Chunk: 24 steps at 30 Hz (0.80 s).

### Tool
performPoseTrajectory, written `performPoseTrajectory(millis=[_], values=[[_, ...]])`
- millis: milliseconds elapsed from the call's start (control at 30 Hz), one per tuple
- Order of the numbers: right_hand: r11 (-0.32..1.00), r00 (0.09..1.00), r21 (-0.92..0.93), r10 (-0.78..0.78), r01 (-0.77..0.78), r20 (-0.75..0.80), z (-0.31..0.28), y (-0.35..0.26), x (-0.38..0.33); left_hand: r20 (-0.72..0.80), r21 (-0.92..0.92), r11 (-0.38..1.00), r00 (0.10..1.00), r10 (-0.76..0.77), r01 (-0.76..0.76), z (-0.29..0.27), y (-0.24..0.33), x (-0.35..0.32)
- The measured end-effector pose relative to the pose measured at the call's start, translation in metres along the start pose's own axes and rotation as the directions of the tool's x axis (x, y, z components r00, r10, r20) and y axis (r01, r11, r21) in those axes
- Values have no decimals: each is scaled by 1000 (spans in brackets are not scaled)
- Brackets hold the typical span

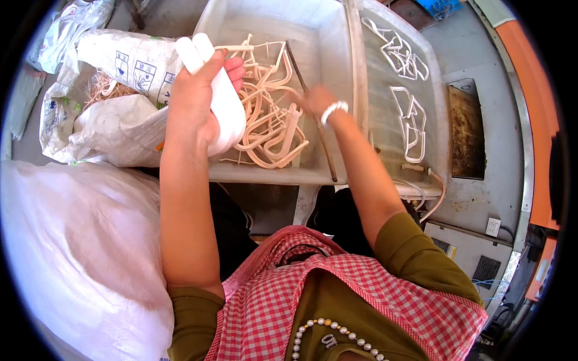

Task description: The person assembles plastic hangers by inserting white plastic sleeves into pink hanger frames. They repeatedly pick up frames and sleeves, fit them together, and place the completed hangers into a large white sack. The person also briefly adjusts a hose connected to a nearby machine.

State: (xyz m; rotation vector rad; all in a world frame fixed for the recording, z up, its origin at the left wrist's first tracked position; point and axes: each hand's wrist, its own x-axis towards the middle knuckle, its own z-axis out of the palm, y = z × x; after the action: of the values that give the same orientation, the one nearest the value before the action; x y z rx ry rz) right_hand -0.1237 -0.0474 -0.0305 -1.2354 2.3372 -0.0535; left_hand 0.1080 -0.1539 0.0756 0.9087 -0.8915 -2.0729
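So my left hand point(201, 90) was wrapped tight around a couple of white plastic pieces point(220, 96), fingers closed over them, held up at about 11 o'clock from my chest, right over the near left corner of the white tub point(334, 54). My right hand point(316, 101) was out at roughly 12 o'clock, down in the tub at the edge of the pile of cream plastic offcuts point(268, 114). It was blurry there, so honestly I couldn't tell whether it had pinched anything or was just open over the tangle. A thin dark rod point(313, 114) ran across the tub just beside that hand.

More white frame-shaped pieces point(406, 90) lay on the grey tray point(436, 102) at 1 o'clock, and woven sacks point(120, 90) sat at 10 o'clock.

If you ask me, the trick with this kind of sorting was to lift one strand clear of the tangle instead of yanking, since they hook into each other, and to keep the left grip firm so the held pieces didn't slide out while the other hand fished.
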Motion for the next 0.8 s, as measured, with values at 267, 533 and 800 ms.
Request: performPoseTrajectory(millis=[267,533,800], values=[[370,992,921,77,-119,97,164,41,-12,15,55,998,1000,-24,23,-1,-8,11],[48,980,986,-110,-161,166,-40,-31,-71,197,170,972,961,-195,162,-5,-43,20],[573,929,747,-78,338,-361,-38,-89,-133,283,155,947,906,-316,282,20,-42,-6]])
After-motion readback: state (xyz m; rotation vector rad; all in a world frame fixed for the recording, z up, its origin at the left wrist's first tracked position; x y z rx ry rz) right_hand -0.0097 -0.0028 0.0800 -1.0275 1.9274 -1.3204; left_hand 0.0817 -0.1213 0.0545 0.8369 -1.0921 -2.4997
